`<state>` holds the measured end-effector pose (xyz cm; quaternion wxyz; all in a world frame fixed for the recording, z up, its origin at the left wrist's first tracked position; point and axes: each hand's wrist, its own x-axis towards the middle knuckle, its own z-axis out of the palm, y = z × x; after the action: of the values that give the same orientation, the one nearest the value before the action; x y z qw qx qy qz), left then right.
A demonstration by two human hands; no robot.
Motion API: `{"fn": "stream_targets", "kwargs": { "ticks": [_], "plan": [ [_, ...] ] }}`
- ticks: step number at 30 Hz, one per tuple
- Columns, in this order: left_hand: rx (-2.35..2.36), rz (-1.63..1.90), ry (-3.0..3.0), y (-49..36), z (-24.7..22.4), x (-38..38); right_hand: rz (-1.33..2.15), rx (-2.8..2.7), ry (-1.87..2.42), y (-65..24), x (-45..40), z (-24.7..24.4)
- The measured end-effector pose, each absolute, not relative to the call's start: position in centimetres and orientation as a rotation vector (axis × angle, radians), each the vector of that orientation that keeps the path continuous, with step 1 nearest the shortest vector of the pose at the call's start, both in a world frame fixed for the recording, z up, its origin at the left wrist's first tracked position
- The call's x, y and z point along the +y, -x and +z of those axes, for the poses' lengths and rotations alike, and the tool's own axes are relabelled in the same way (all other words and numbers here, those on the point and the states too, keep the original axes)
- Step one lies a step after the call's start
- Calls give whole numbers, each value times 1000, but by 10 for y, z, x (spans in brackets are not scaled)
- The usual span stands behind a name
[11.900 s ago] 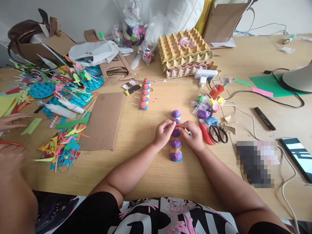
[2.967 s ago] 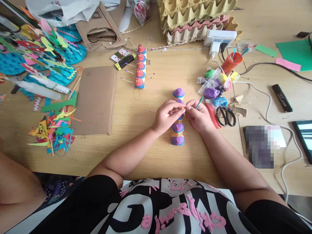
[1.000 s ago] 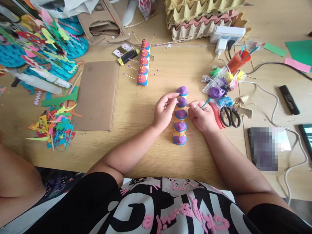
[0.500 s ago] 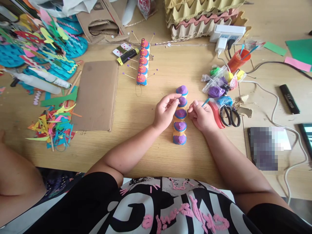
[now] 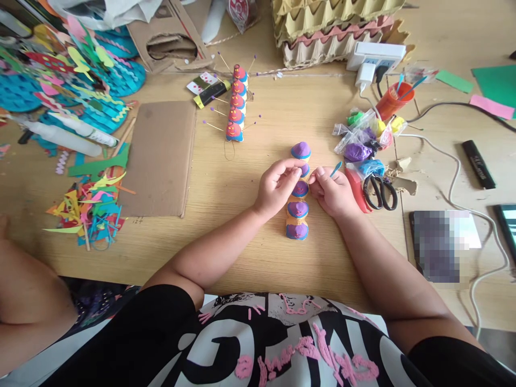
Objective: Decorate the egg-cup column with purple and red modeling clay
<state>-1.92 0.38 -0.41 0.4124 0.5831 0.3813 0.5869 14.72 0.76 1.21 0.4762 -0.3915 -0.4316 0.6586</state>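
Observation:
A strip of egg-carton cups (image 5: pixel 297 220) lies lengthwise in front of me, its bumps topped with purple clay over blue rims; the lower ones carry small faces. My left hand (image 5: pixel 274 191) hovers over the second bump from the far end, thumb and forefinger pinched together. Whatever is between them is too small to make out. Just right of the strip, my right hand (image 5: pixel 334 194) is closed around a thin blue clay tool (image 5: pixel 336 169), whose end sticks up past the thumb. The fingertips of both hands are close together, partly covering the strip.
A finished-looking red-and-blue caterpillar (image 5: pixel 236 105) with stick legs stands farther back. Left are a cardboard sheet (image 5: pixel 159 156) and paper scraps (image 5: pixel 94 207). Right are bagged clay (image 5: pixel 358 151), black scissors (image 5: pixel 379 192), an orange cup (image 5: pixel 396 101) and cables. Another person's arm (image 5: pixel 32 312) shows at left.
My left fingertips have shifted slightly right, nearer my right hand, covering more of the second bump. The blue tool has tipped a little more upright and moved slightly left.

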Motion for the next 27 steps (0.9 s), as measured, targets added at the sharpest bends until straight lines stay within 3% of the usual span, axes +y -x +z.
{"fn": "stream_targets", "kwargs": {
  "ticks": [7,27],
  "plan": [
    [956,1468,-1726,18,4,1,1561,-1147,950,-145,4,14],
    [983,1527,-1597,21,2,3,1532,-1085,981,-145,4,11]
  ]
}}
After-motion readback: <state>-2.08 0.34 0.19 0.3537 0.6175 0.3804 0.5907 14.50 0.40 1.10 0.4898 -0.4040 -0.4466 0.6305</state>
